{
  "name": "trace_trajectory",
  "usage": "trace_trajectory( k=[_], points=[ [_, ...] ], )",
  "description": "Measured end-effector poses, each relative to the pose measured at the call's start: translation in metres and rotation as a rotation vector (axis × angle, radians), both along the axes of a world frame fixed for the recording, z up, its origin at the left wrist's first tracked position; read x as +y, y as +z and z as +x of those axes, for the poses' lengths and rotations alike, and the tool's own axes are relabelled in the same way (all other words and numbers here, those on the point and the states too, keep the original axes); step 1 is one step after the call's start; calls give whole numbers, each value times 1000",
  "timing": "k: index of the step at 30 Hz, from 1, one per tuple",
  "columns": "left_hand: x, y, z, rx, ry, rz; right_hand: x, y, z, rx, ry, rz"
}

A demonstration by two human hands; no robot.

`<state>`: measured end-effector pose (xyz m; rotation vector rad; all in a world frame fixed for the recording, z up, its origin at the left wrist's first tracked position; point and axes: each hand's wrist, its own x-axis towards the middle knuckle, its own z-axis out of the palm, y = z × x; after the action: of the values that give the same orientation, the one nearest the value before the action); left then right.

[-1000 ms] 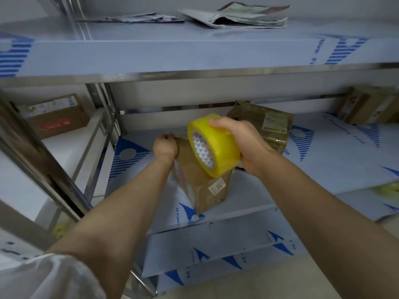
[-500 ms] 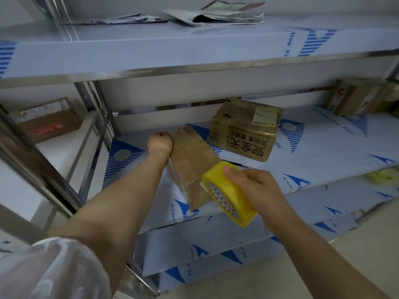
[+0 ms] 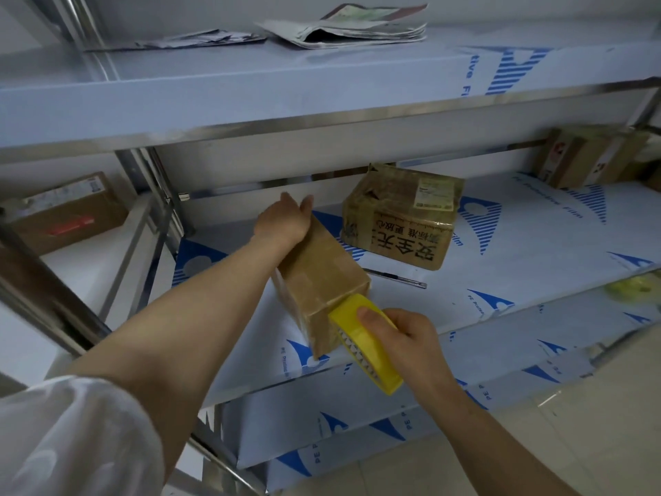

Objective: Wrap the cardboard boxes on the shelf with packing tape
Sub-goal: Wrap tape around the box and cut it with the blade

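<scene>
A small brown cardboard box (image 3: 322, 277) stands tilted on the middle shelf (image 3: 536, 245), one corner near the shelf's front edge. My left hand (image 3: 282, 220) rests on the box's far upper end with its fingers straight. My right hand (image 3: 407, 338) grips a yellow roll of packing tape (image 3: 365, 347) and holds it against the box's near lower face. A second, larger box (image 3: 400, 216) with black printed characters and a label sits behind it on the same shelf.
A thin metal pen-like tool (image 3: 397, 277) lies between the two boxes. More boxes sit at the back right (image 3: 586, 155) and on the left shelf (image 3: 68, 213). Newspapers (image 3: 343, 28) lie on the top shelf. A yellow object (image 3: 633, 286) sits low right.
My right hand brought the tape roll down from the box's top to its near lower face. My left hand went from a curled grip to straight fingers on the far end.
</scene>
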<state>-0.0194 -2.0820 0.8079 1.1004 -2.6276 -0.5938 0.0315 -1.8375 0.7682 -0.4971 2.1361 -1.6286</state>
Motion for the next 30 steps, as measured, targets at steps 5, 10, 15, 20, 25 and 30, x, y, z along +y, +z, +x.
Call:
trace_trajectory(
  k=[5, 10, 15, 20, 25, 30],
  points=[
    [-20, -16, -19, -113, -51, -18, -1, -7, -6, 91, 9, 31],
    [-31, -15, -21, -135, 3, 28, -3, -12, -7, 102, 20, 19],
    [-8, -11, -23, -192, 19, -155, -3, -16, -3, 87, -3, -10],
    [37, -15, -8, -344, -143, -218, -5, -10, -3, 100, -3, 5],
    [72, -20, 16, -351, -271, -195, -6, -10, -3, 114, -8, 21],
    [82, -24, 25, -359, -330, -147, -8, -7, -6, 159, -12, 29]
  ],
)
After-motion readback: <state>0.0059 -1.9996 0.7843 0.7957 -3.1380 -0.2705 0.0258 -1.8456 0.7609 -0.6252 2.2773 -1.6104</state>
